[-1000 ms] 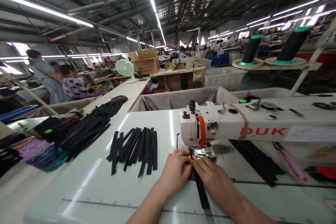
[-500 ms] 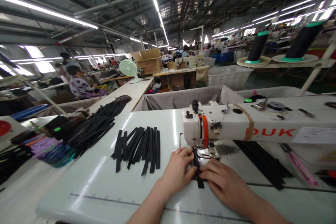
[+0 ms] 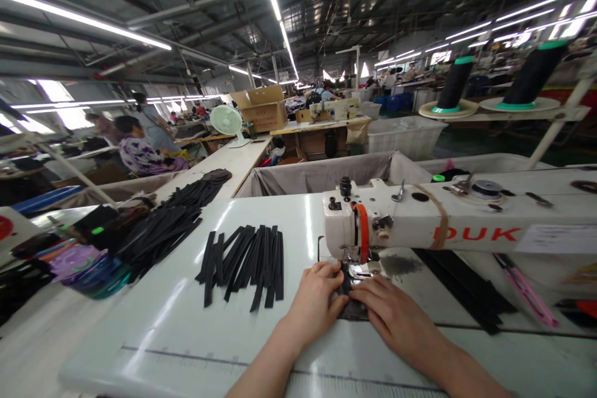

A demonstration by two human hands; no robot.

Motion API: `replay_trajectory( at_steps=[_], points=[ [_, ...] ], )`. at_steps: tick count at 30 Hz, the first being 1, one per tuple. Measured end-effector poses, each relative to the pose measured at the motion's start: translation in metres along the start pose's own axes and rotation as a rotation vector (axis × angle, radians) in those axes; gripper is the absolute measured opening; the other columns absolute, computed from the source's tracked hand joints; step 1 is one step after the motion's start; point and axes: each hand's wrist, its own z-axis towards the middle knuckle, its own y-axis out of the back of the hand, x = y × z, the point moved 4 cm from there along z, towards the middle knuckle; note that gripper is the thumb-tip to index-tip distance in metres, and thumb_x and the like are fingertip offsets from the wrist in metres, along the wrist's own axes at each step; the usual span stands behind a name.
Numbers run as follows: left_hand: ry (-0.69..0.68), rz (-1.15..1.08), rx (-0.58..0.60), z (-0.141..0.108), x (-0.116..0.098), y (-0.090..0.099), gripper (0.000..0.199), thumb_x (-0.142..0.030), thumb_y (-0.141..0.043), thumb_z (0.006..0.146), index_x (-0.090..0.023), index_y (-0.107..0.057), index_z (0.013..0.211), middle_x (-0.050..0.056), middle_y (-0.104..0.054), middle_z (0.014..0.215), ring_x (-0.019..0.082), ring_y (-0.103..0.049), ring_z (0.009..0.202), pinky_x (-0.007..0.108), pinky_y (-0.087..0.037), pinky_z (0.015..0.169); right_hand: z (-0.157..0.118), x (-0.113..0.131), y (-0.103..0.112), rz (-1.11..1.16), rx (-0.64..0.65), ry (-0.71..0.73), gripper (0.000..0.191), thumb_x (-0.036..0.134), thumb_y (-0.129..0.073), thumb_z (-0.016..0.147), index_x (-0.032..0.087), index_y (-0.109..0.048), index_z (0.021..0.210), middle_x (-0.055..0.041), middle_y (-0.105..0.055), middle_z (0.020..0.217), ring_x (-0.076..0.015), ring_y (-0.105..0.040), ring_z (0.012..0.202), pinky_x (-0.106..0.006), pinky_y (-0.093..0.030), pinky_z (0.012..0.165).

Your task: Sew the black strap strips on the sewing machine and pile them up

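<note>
A black strip (image 3: 346, 280) lies under the needle area of the white sewing machine (image 3: 401, 214), between my two hands. My left hand (image 3: 317, 295) presses on its left side, fingertips close to the presser foot and thumb pointing at the strip. From the right, my right hand (image 3: 389, 305) rests with its fingers together on the strip, near the metal guide (image 3: 360, 272). Both hands cover much of the strip. To the left, a spread bunch of black strips (image 3: 247, 264) lies on the pale tabletop (image 3: 186, 329).
A larger heap of black strips (image 3: 172, 217) and a tub of coloured items (image 3: 88, 267) are at the left. Right of my hands lie wide black strips (image 3: 459, 289) and pink-handled snips (image 3: 532, 295). A cloth-lined bin (image 3: 321, 175) stands behind; people sit and stand farther back.
The strip's lower end, which stuck out toward me between my hands, no longer shows. My right hand has shifted slightly forward and left over the strip. A standing person behind at left has moved right.
</note>
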Motion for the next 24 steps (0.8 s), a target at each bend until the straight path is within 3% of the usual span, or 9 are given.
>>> replay_trajectory(
  at_steps=[17,21,24],
  points=[
    [-0.026,0.069,-0.021,0.002,-0.002,-0.003,0.021,-0.014,-0.054,0.084,-0.021,-0.067,0.1,0.005,-0.064,0.118,0.024,-0.053,0.111,0.04,-0.044,0.09,0.002,0.001,-0.004,-0.074,-0.037,0.007,0.042,0.0,-0.045,0.077,0.018,-0.061,0.112,-0.0074,-0.065,0.108,-0.0218,-0.058,0.1,-0.04,-0.049,0.092],
    [-0.019,-0.063,-0.113,0.006,0.004,-0.006,0.018,-0.014,-0.054,0.083,-0.019,-0.071,0.087,0.007,-0.067,0.104,0.023,-0.057,0.101,0.038,-0.047,0.089,0.001,0.0,-0.004,-0.044,-0.039,0.008,0.039,0.0,-0.045,0.079,0.019,-0.062,0.108,-0.0068,-0.065,0.105,-0.0205,-0.058,0.099,-0.037,-0.049,0.091],
    [0.104,-0.151,-0.282,0.016,0.017,-0.008,0.021,-0.012,-0.051,0.086,-0.018,-0.07,0.09,0.007,-0.066,0.102,0.022,-0.057,0.101,0.037,-0.048,0.091,0.0,0.0,-0.003,-0.027,-0.047,0.005,0.037,0.002,-0.044,0.081,0.019,-0.062,0.107,-0.0071,-0.065,0.104,-0.0206,-0.058,0.099,-0.038,-0.049,0.091]
  ],
)
